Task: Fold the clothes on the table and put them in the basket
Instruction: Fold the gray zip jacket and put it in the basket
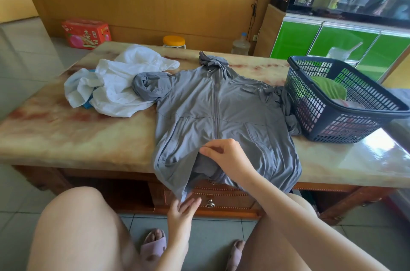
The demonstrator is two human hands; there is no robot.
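In the head view, a grey jacket is seen spread front-up on the surface, hood away from the person and hem hanging over the near edge. The zip is closed for most of its length but parted at the bottom. The flap edge there is pinched between thumb and forefinger of the right hand. The left hand is held below with fingers fairly straight, just touching the hanging hem corner; nothing is gripped by it. Both sleeves lie bunched at the sides and are not yet folded in. A heap of white clothes is left unfolded to the left of the jacket. The basket stands to the right, touching one sleeve, with some clothes already laid inside. The task is judged partly done: the jacket and the white heap remain.
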